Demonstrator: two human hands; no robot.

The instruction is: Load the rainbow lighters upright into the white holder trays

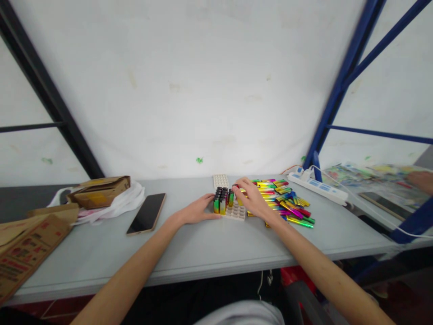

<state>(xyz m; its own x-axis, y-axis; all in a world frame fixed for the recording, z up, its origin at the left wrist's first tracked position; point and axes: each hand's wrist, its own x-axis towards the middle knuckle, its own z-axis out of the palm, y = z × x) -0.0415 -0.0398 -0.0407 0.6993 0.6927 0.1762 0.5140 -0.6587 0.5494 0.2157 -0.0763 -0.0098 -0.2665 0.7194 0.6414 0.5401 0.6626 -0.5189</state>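
A pale tray with rows of round hollows [239, 214] lies on the grey table. Several shiny coloured cylinders with black tops [222, 201] stand upright in its left part; hollows show at the right. My left hand [198, 211] rests at the tray's left side, thumb along the near edge and fingers apart, holding nothing. Over the tray's right part, my right hand [248, 195] pinches a dark-topped cylinder [236, 188] between thumb and fingers. Many loose metallic cylinders [287, 205] lie in a pile to the right of it.
Behind the tray lies a second pale tray [220, 180]. A black phone [147, 214], a cardboard box [101, 192] on white plastic and a larger carton [32, 246] are at left. A power strip [318, 187] and blue frame stand right; another person's hand [421, 179] shows far right.
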